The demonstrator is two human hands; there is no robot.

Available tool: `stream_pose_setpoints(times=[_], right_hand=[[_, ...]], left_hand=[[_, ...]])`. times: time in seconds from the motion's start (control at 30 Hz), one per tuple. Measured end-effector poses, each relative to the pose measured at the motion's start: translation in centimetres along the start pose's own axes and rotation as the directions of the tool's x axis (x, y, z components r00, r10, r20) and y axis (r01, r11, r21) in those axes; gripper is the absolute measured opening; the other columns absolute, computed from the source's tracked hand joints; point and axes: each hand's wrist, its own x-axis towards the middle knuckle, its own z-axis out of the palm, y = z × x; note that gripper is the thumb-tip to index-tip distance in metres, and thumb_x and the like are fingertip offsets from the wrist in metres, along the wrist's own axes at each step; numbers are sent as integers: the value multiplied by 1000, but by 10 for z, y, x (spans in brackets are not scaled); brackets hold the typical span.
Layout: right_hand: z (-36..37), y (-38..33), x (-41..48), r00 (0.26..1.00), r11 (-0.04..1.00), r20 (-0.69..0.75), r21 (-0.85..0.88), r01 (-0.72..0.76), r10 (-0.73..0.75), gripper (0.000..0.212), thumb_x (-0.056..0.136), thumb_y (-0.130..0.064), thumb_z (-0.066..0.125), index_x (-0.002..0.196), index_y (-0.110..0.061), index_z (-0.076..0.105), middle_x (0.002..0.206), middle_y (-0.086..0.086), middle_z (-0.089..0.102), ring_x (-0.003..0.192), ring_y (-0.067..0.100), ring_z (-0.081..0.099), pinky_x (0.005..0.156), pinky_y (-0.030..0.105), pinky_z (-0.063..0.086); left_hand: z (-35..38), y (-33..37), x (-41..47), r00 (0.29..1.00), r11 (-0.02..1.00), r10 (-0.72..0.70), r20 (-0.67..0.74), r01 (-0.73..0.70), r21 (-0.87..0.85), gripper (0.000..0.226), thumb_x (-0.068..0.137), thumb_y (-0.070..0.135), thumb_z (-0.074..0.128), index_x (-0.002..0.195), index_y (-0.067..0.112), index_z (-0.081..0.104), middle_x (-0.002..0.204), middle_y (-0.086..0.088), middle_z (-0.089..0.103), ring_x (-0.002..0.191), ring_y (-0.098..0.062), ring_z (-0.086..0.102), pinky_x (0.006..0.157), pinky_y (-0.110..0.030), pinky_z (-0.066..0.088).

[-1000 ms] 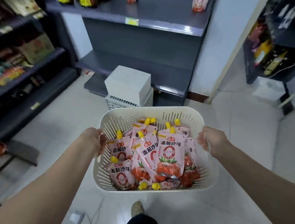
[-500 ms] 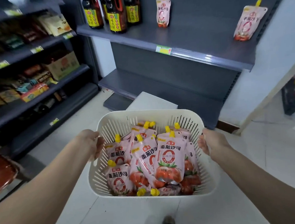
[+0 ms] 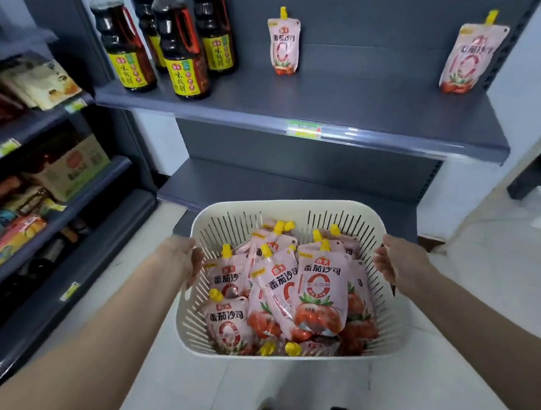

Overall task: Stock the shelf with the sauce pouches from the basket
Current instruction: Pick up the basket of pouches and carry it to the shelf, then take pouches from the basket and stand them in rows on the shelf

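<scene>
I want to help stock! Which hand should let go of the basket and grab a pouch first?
Probably the right hand. Both hands grip the basket, but the top pouch lies nearer it, and the shelf's bare stretch is to the right; bottles fill the left.

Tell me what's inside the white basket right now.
The basket holds a heap of pink tomato sauce pouches with yellow caps, overlapping. The top ones hide how many lie beneath and the basket floor.

1. Your left hand [image 3: 184, 260] is curled closed, fingers wrapped inward, forearm bare and extended forward.
2. Your right hand [image 3: 396, 259] mirrors it, fingers gripping, wrist straight.
3. Both arms reach forward, level and well apart.
</scene>
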Motion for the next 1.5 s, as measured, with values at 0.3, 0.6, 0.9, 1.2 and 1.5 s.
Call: stream_pose_setpoints(times=[0.3,0.6,0.9,1.2,1.5], right_hand=[[35,-44,58,997,998,-75,53,-13,17,31,94,-29,51,72,-8,56,64,7,57,49,14,48,28,12,37],[69,-65,100,982,990,-173,136,-48,71,31,94,-25,52,70,-7,55,62,8,54,48,16,47,29,12,39],[109,-72,107,942,975,-306,209,-79,142,31,95,-26,50,69,-10,55,61,5,54,48,14,46,42,17,39],[133,-64,118,921,961,-344,261,-95,184,30,94,-22,50,68,-9,55,62,6,54,48,16,46,48,24,39],[135,-69,120,891,963,-451,-256,-82,-44,26,90,-17,49,77,1,63,80,19,62,70,30,55,61,31,43]], left_hand=[[66,81,49,997,998,8,76,-13,64,36,93,27,51,60,13,50,37,2,52,44,-9,45,56,-20,34],[119,135,110,993,990,-12,114,-4,144,35,93,28,48,60,16,47,27,3,46,43,-8,41,49,-21,31],[157,189,155,977,924,-47,210,-37,380,44,96,33,44,54,19,41,31,6,45,46,-9,34,48,-22,21],[171,209,184,959,891,-69,274,-64,449,36,97,30,40,64,18,45,56,6,47,49,-10,37,50,-25,25],[170,215,197,945,827,-41,325,-150,541,25,97,26,41,90,11,60,63,-3,55,57,-17,48,55,-26,37]])
